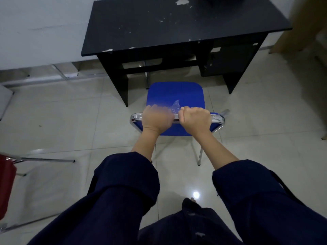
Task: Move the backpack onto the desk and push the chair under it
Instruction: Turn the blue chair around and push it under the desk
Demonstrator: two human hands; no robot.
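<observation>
A blue chair [175,93] with a chrome frame stands on the tiled floor, its seat pointing at the black desk [177,23]. Both hands grip the chrome top rail of the chair's backrest: my left hand [156,119] on the left half, blurred, and my right hand [195,118] on the right half. The front edge of the seat sits just at the desk's knee opening. The desk top is scuffed with white chips. A dark object at the desk's far edge [224,0] is cut off by the frame; I cannot tell if it is the backpack.
A red chair [7,183] with chrome legs stands at the left edge. A metal rail [53,75] runs along the base of the white wall. A wooden panel [307,23] stands right of the desk. Glossy tiled floor surrounds the chair.
</observation>
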